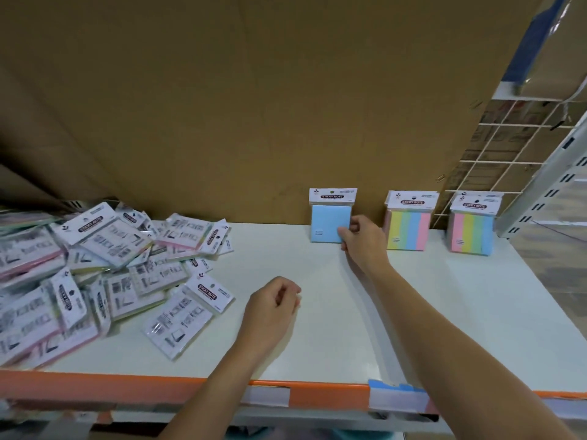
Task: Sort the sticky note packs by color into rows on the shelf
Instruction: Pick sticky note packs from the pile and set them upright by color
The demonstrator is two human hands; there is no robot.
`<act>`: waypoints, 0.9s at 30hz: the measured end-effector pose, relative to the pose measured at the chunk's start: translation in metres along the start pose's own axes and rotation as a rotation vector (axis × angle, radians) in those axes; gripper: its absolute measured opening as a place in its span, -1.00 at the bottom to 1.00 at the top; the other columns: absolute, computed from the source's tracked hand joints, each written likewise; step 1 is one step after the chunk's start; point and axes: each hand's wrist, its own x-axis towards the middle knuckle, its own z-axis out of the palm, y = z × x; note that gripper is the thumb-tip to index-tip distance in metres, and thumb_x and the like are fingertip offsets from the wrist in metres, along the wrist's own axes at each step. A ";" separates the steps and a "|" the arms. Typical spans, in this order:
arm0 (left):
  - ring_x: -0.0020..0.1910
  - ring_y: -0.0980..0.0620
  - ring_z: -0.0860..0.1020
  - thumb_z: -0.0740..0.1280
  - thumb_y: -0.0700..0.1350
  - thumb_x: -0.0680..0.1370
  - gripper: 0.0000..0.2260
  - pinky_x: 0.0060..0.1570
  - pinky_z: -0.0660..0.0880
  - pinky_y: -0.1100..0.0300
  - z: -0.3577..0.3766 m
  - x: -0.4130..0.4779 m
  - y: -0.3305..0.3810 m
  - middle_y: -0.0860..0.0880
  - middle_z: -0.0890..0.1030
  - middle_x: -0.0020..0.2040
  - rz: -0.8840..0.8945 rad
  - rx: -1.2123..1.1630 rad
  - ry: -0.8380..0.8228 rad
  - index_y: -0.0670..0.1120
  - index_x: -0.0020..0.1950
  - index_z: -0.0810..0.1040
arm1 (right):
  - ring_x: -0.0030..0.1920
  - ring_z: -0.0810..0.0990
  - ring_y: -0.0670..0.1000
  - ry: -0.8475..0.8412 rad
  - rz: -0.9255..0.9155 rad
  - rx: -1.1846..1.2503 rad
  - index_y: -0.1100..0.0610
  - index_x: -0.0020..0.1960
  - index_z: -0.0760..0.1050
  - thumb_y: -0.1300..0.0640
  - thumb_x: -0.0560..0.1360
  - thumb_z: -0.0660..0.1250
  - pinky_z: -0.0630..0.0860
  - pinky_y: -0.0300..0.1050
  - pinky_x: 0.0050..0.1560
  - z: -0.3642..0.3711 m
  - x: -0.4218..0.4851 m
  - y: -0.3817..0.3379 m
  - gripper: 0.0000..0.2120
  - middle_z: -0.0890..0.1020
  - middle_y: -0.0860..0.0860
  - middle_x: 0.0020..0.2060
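A blue sticky note pack (328,222) stands upright against the cardboard back wall of the white shelf (333,312). My right hand (362,241) pinches its lower right corner. To its right stand two striped multicolor packs (409,222) (473,227), also upright. A heap of several loose packs (104,271) lies face down on the left of the shelf. My left hand (273,308) hovers over the shelf's middle with its fingers curled, holding nothing.
A brown cardboard panel (254,106) backs the shelf. A white wire grid (514,147) and a metal upright (546,185) stand at the right. An orange strip (127,384) runs along the front edge.
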 end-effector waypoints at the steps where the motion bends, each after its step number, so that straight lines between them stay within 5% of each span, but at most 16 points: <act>1: -0.28 0.18 0.59 0.25 -0.17 0.62 -0.80 -0.20 0.49 0.28 0.000 0.000 0.001 0.12 0.64 -0.30 -0.003 -0.007 -0.009 0.00 -0.14 0.61 | -0.18 0.64 -0.07 0.010 0.009 -0.019 0.16 0.23 0.49 0.09 0.58 0.33 0.41 -0.34 -0.33 0.001 0.000 -0.001 -0.74 0.67 0.07 0.03; 4: -0.28 0.17 0.58 0.25 -0.17 0.62 -0.80 -0.20 0.50 0.28 -0.004 -0.004 0.004 0.09 0.64 -0.30 -0.007 -0.046 -0.032 -0.02 -0.14 0.61 | -0.07 0.64 -0.03 0.076 0.060 0.023 0.16 0.25 0.48 0.07 0.58 0.34 0.46 -0.31 -0.24 0.003 -0.007 -0.002 -0.71 0.65 0.08 0.06; 9: -0.28 0.22 0.59 0.30 -0.15 0.61 -0.84 -0.26 0.47 0.42 -0.037 -0.017 0.005 0.11 0.66 -0.26 0.022 -0.044 -0.002 0.01 -0.14 0.60 | -0.34 0.59 -0.08 0.150 0.200 0.274 0.05 0.03 0.49 0.06 0.61 0.27 0.56 -0.19 -0.31 0.008 -0.051 -0.005 -0.93 0.64 -0.01 -0.18; 12: -0.18 0.19 0.56 0.34 -0.14 0.57 -0.89 -0.26 0.42 0.43 -0.071 -0.026 -0.001 0.15 0.61 -0.26 0.145 0.204 0.087 0.03 -0.14 0.58 | -0.38 0.51 -0.03 0.008 0.293 0.485 0.11 -0.03 0.55 0.13 0.61 0.25 0.50 -0.16 -0.36 0.018 -0.086 -0.014 -0.88 0.61 0.05 -0.30; 15: -0.08 0.00 0.52 0.44 -0.16 0.48 -0.95 -0.18 0.44 0.19 -0.105 -0.033 -0.011 0.06 0.59 -0.15 0.298 0.620 0.219 -0.06 -0.09 0.62 | -0.37 0.50 0.02 -0.126 0.310 0.578 0.17 -0.06 0.58 0.19 0.61 0.26 0.46 -0.14 -0.39 0.032 -0.122 -0.030 -0.85 0.60 0.06 -0.36; 20: 0.11 -0.16 0.49 0.49 0.11 0.37 -0.51 -0.03 0.49 -0.01 -0.137 -0.034 -0.033 -0.10 0.56 0.12 0.187 1.006 0.118 -0.10 0.21 0.55 | -0.38 0.52 0.01 -0.318 0.235 0.563 0.17 -0.05 0.59 0.19 0.62 0.26 0.48 -0.14 -0.38 0.068 -0.167 -0.059 -0.85 0.62 0.07 -0.36; 27: 0.30 -0.08 0.37 0.37 0.20 0.44 -0.37 0.19 0.40 0.05 -0.149 -0.019 -0.037 0.01 0.44 0.33 0.175 0.911 0.047 0.05 0.45 0.27 | -0.42 0.56 0.00 -0.386 0.141 0.342 0.20 -0.08 0.57 0.19 0.61 0.24 0.53 -0.15 -0.40 0.099 -0.179 -0.088 -0.83 0.65 0.14 -0.30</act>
